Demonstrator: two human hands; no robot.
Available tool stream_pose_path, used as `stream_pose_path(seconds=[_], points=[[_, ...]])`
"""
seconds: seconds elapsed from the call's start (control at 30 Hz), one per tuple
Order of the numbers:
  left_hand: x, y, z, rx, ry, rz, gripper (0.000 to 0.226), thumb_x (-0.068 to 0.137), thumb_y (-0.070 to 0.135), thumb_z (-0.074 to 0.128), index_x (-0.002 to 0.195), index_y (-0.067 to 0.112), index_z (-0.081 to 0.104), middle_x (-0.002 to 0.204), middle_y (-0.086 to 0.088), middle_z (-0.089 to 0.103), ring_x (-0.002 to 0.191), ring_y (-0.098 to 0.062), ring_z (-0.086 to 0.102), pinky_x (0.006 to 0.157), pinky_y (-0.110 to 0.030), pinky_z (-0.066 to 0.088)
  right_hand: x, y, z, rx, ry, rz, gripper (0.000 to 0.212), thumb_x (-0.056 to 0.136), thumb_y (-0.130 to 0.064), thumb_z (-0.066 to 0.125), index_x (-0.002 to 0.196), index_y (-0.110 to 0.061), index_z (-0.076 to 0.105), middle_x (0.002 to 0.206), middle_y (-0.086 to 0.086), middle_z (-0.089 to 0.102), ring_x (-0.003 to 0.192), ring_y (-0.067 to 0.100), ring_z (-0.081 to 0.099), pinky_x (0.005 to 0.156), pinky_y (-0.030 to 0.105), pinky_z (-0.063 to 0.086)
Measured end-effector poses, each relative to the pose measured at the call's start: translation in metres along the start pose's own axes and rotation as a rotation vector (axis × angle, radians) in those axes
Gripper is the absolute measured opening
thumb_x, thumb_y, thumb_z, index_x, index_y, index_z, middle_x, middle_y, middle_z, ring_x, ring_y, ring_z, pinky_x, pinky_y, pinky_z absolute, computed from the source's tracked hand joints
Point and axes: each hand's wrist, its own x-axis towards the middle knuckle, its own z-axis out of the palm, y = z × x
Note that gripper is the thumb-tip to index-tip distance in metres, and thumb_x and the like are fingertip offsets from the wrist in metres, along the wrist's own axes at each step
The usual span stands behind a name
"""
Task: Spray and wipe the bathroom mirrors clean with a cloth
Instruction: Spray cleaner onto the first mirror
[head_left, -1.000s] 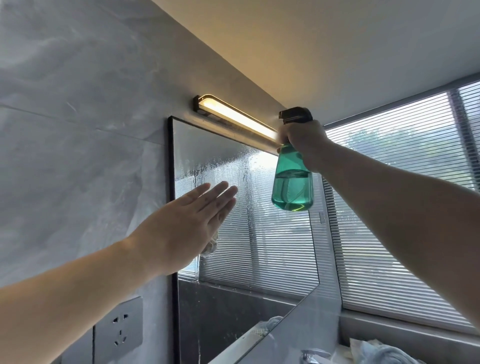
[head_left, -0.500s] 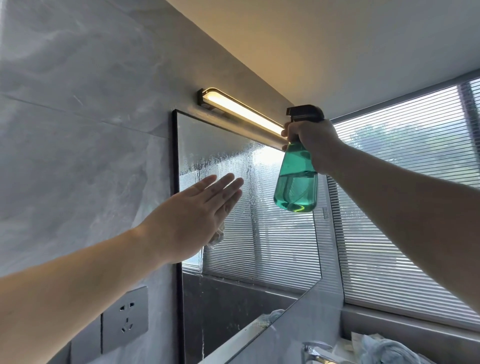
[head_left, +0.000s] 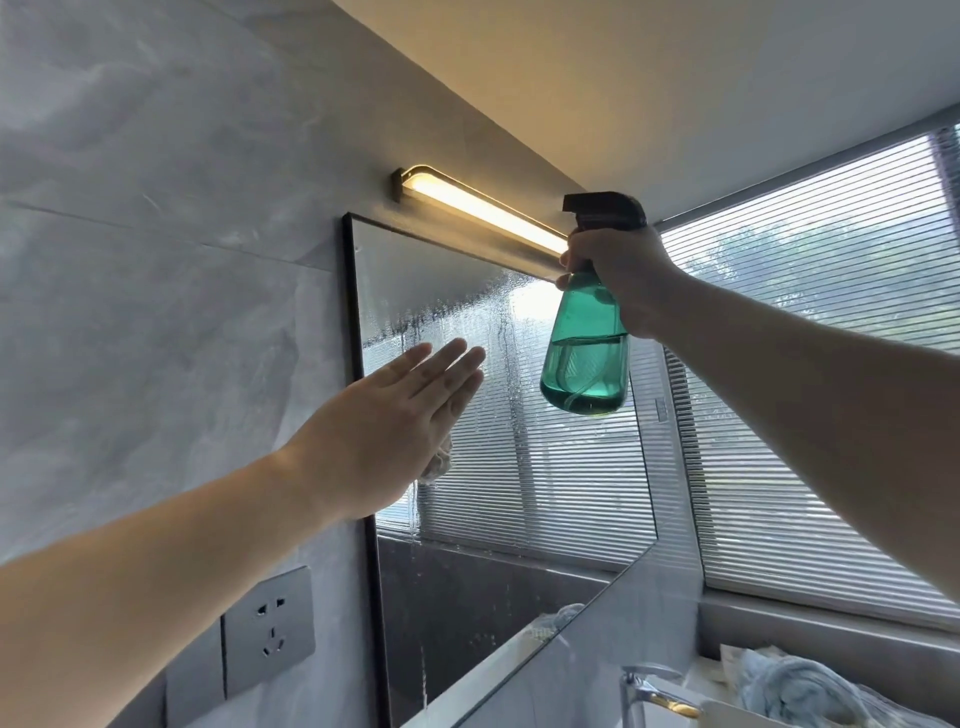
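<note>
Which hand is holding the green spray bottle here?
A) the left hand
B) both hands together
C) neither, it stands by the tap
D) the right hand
D: the right hand grips the neck of the green spray bottle up by the lit wall lamp, while the left hand is held flat, fingers straight, at the mirror.
</note>
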Motion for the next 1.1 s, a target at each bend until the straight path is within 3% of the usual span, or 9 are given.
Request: stream_pose_path(seconds=[0.1,0.17,0.3,0.47,0.6,0.67,0.83,0.97,1.1], points=[[-0.001,-0.002,0.008,-0.007,0.035,-0.02,0.064,0.098,0.024,-0.004,0.158,0.003,-0.014,0.163,-0.016,-0.028,0.152,-0.033,-0.023,0.126,-0.045,-0.009,0.001,0.004,-0.002,0.023,0.02,0.031,0.037,0.08,-0.002,0.066,0.117,-0.003,0.069,0.094,0.007,0.076,0.064,0.017,0.073,0.067,0.032,0.044],[-0.002,-0.003,0.013,-0.009,0.045,-0.022,0.065,0.102,0.029,0.007,0.158,0.003,-0.013,0.163,-0.016,-0.028,0.153,-0.033,-0.023,0.127,-0.046,-0.007,0.0,0.005,-0.003,0.075,0.008,0.04,0.038,0.081,-0.002,0.065,0.117,-0.006,0.072,0.102,0.006,0.08,0.068,0.018,0.074,0.058,0.029,0.049],[-0.003,-0.005,0.014,0.002,0.027,-0.006,0.068,0.092,0.021,-0.014,0.158,0.003,-0.013,0.163,-0.016,-0.027,0.153,-0.034,-0.022,0.128,-0.047,-0.004,-0.007,0.002,0.002,0.13,-0.075,0.014,0.032,0.081,0.002,0.061,0.107,-0.011,0.074,0.098,0.001,0.08,0.071,0.018,0.073,0.038,0.013,0.043],[-0.005,-0.008,0.011,0.038,-0.013,0.01,0.078,0.082,0.019,-0.024,0.157,0.002,-0.015,0.163,-0.016,-0.027,0.153,-0.034,-0.021,0.128,-0.047,-0.003,-0.015,0.002,0.006,0.125,-0.134,-0.031,0.024,0.083,0.003,0.059,0.094,-0.014,0.072,0.088,-0.002,0.077,0.069,0.017,0.072,0.041,0.012,0.043],[-0.007,-0.014,0.027,0.058,0.143,0.034,0.069,0.097,0.02,-0.004,0.159,-0.002,0.016,0.168,-0.019,0.004,0.157,-0.035,0.007,0.127,-0.049,0.017,-0.017,0.003,0.006,0.084,-0.153,-0.042,0.021,0.081,0.001,0.061,0.088,-0.017,0.07,0.088,-0.002,0.076,0.07,0.016,0.072,0.043,0.01,0.044],[-0.009,-0.017,0.032,0.037,0.173,0.04,0.07,0.101,0.023,-0.01,0.157,-0.003,0.025,0.167,-0.02,0.014,0.156,-0.035,0.016,0.125,-0.05,0.024,-0.017,0.005,0.007,0.059,-0.144,-0.049,0.02,0.081,0.001,0.061,0.089,-0.016,0.069,0.086,-0.002,0.076,0.07,0.017,0.072,0.044,0.01,0.045],[-0.016,-0.023,0.033,0.024,0.168,0.043,0.069,0.098,0.022,-0.006,0.159,-0.001,0.018,0.168,-0.019,0.008,0.156,-0.035,0.011,0.126,-0.049,0.021,-0.015,0.008,0.002,0.068,-0.11,-0.065,0.02,0.079,0.001,0.062,0.091,-0.013,0.068,0.082,-0.001,0.073,0.073,0.019,0.073,0.065,0.028,0.046],[-0.017,-0.026,0.041,0.03,0.228,0.04,0.078,0.1,0.019,-0.022,0.155,-0.002,0.03,0.166,-0.019,0.02,0.154,-0.034,0.023,0.123,-0.049,0.028,-0.022,0.005,0.001,0.105,-0.193,-0.081,0.026,0.079,0.006,0.059,0.093,-0.013,0.072,0.098,0.004,0.077,0.076,0.024,0.073,0.047,0.014,0.047],[-0.017,-0.026,0.044,0.02,0.235,0.038,0.081,0.099,0.019,-0.024,0.155,-0.002,0.03,0.166,-0.019,0.021,0.154,-0.034,0.023,0.123,-0.05,0.029,-0.028,0.004,0.007,0.15,-0.229,-0.093,0.032,0.08,0.013,0.054,0.09,-0.011,0.072,0.099,0.01,0.075,0.072,0.024,0.07,0.048,0.016,0.047]])
